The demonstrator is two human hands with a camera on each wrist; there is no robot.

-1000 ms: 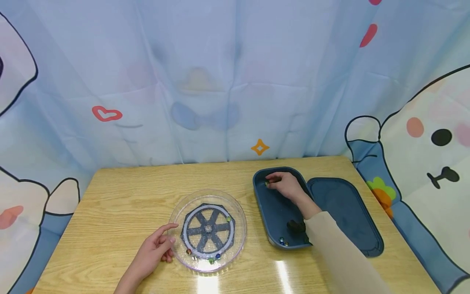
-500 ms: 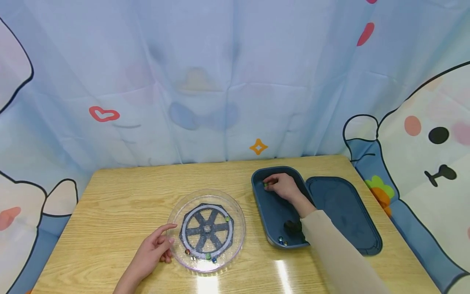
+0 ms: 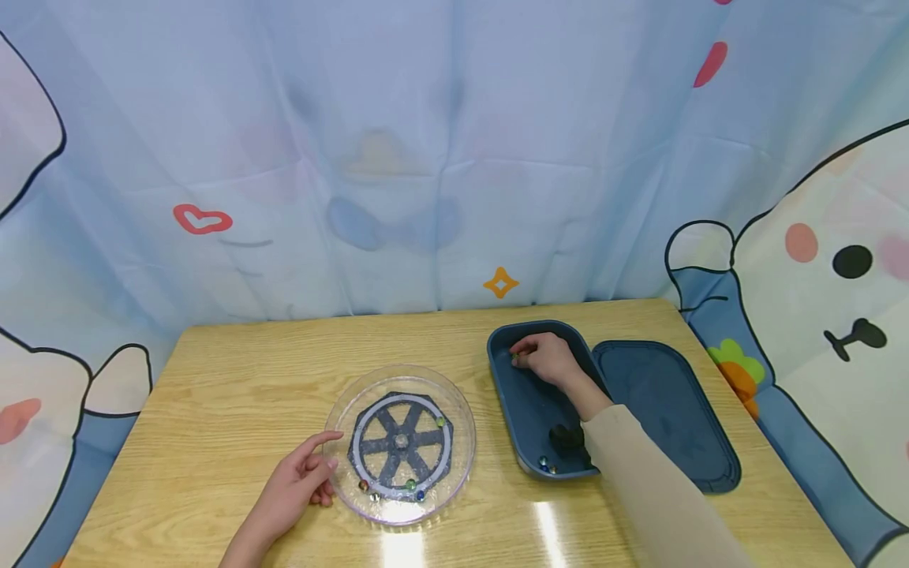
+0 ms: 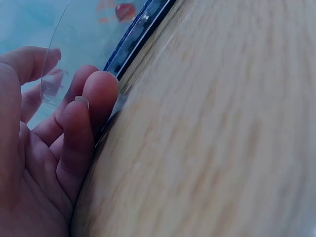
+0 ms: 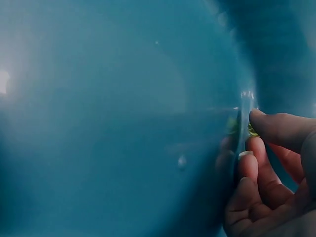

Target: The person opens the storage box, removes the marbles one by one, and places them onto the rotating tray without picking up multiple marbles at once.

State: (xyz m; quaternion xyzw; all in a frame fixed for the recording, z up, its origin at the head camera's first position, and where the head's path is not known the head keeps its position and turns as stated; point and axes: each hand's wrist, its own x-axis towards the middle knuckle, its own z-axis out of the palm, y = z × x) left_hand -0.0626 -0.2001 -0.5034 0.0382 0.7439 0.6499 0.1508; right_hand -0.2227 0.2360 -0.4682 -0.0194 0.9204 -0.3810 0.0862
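In the head view my left hand (image 3: 291, 485) is at the left rim of a clear round plate (image 3: 465, 410), index finger over the edge and thumb beside it. The left wrist view shows the other fingers (image 4: 101, 96) loosely bent by its side. Inside the plate are several glass marbles, among them a green marble (image 3: 410, 484), a blue marble (image 3: 420, 495) and a reddish marble (image 3: 364, 485). My right hand (image 3: 550, 359) reaches into the far end of a dark blue box (image 3: 529, 410). Thumb and fingers pinch a green-yellow marble (image 5: 253, 130), mostly hidden, near the wall.
A dark lump (image 3: 566, 438) and a few marbles (image 3: 545, 465) lie at the box's near end. The blue lid (image 3: 663, 410) rests right of the box. Behind the wooden table (image 3: 263, 379) hangs a printed curtain (image 3: 398, 158). A dark spoked wheel pattern shows through the plate.
The lower green marble in the plate has shifted away from the near rim, and the blue one rocked slightly. Both hands stay nearly in place.
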